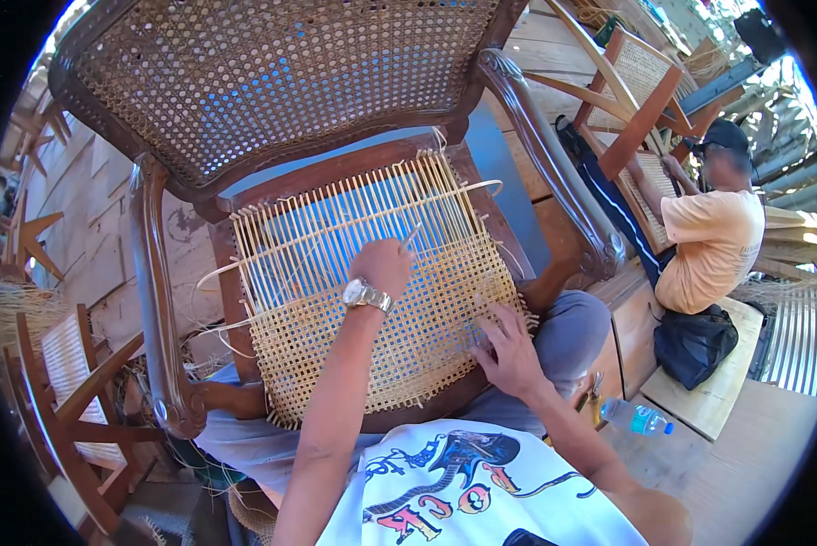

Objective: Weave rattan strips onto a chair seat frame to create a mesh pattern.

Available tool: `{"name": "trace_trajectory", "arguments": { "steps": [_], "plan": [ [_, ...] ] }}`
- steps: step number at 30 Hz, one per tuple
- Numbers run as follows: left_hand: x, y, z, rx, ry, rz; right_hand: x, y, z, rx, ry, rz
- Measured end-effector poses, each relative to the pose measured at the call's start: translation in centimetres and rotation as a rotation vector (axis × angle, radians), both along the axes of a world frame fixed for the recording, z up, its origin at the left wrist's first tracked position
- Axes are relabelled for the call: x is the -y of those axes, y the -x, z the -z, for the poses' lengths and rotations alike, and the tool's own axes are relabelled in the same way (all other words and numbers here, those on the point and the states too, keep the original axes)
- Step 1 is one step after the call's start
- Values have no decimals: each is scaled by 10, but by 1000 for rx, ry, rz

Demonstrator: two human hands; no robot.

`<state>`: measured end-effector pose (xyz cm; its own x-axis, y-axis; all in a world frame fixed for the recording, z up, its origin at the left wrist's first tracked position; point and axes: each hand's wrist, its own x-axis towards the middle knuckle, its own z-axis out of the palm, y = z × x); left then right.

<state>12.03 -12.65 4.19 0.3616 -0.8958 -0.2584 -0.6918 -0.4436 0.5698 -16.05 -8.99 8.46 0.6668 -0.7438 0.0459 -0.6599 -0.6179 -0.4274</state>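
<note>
Across my lap stands a dark wooden armchair [158,291] with a partly woven cane seat [326,364]. The near part of the seat is a tight grid of strips; toward the back, mostly lengthwise strands run with gaps between them. A loose cane strip [335,218] crosses those strands, its ends curling out past both side rails. My left hand [383,270], watch at the wrist, is closed around a slim stick-like tool [412,237] above the edge of the tight weave. My right hand [510,353] rests on the woven right side, fingers apart.
The chair's caned backrest [272,86] rises at the far side. Another person [709,237] sits at the right, working on a chair frame [640,136]. A water bottle [634,417] and a black bag [695,346] lie at right. More chair frames [81,391] stand at left.
</note>
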Motion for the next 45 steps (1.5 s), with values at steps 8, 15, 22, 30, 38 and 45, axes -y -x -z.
{"name": "trace_trajectory", "arguments": {
  "steps": [8, 15, 22, 30, 38, 45],
  "plan": [
    [-34, -44, -11, 73, -44, -63, 22, -12, 11, 164, -136, 76],
    [-85, -53, -10, 139, 39, -225, 44, -34, -4, -32, 23, -251],
    [-202, -21, -123, 369, 360, -406, 43, -30, -22, 251, -242, -135],
    [-205, 43, 14, 353, 336, 127, 2, -42, -11, 278, -128, -275],
    [-183, 12, -19, 143, 275, 243, -39, 40, -24, 285, -286, -87],
    [-81, -34, -9, 651, -62, 153, -31, 33, -23, 191, -349, -179]
  ]
}}
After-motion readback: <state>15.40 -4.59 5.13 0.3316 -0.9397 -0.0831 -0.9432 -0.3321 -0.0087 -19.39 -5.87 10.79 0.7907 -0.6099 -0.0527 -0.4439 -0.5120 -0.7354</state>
